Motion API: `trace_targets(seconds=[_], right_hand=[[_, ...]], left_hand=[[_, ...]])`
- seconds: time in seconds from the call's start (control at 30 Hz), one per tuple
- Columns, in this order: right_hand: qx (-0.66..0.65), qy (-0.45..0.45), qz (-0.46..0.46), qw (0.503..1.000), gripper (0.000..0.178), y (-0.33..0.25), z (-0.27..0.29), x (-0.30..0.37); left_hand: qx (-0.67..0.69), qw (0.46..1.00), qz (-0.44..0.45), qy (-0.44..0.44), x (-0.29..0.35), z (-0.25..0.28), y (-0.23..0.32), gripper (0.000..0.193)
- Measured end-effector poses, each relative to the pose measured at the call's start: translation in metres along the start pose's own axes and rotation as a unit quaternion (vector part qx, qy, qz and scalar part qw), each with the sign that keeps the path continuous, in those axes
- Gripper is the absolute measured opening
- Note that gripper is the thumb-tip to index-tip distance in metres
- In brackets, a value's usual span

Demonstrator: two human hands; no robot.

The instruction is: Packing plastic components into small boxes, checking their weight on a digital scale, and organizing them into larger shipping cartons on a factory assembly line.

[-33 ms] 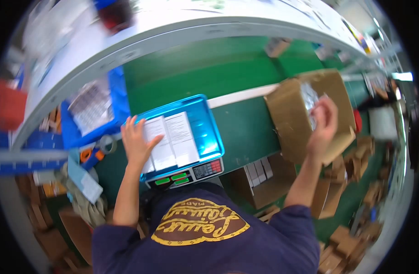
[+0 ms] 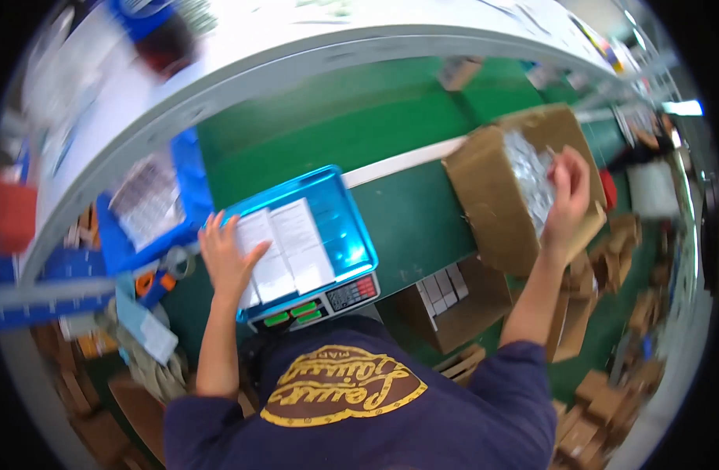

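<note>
My left hand (image 2: 228,254) rests at the left edge of a shiny blue scale tray (image 2: 350,239), fingers spread beside white printed rectangular pieces (image 2: 300,243) lying side by side on it. Below the tray, the scale's keypad (image 2: 351,294) and green displays show. At the right, my right hand (image 2: 572,192) is over an open cardboard box (image 2: 492,207), its fingers curled together. Silvery, clear-looking packs (image 2: 527,176) fill part of that box. Whatever the right fingers hold, if anything, is too small or hidden to make out.
A blue bin (image 2: 193,176) with silvery printed packs stands left of the scale, near a tape dispenser (image 2: 157,286). A lower carton (image 2: 473,309) holds several white boxes. The grey shelf edge (image 2: 297,63) crosses above the bench, with a dark bottle (image 2: 163,47) on it.
My right hand has moved slightly right, and more of the silvery packs shows beside it. My left hand stays at the tray's left edge. The whole view has shifted a little.
</note>
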State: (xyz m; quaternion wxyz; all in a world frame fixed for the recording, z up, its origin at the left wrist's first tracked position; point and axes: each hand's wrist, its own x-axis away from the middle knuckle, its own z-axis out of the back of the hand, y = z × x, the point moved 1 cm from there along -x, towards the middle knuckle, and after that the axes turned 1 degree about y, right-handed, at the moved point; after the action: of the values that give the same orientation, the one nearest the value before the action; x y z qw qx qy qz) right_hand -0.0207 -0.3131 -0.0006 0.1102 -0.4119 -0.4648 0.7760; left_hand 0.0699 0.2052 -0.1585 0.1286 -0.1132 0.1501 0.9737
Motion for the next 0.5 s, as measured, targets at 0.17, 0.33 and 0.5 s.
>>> trace_targets(seconds=[0.17,0.33,0.5], right_hand=[[0.44,-0.262,-0.225,0.829,0.065,0.208,0.135,-0.051],[0.403,-0.391,-0.494,0.664,0.104,0.238,0.121,0.0],[0.479,-0.407,-0.286,0.723,0.08,0.282,0.134,-0.01]], left_hand=[[0.028,0.999,-0.04,0.01,-0.006,0.0,0.02,0.07],[0.016,0.999,-0.052,-0.001,0.006,-0.005,0.02,0.054],[0.043,0.999,-0.006,-0.008,0.002,-0.005,0.024,0.036]])
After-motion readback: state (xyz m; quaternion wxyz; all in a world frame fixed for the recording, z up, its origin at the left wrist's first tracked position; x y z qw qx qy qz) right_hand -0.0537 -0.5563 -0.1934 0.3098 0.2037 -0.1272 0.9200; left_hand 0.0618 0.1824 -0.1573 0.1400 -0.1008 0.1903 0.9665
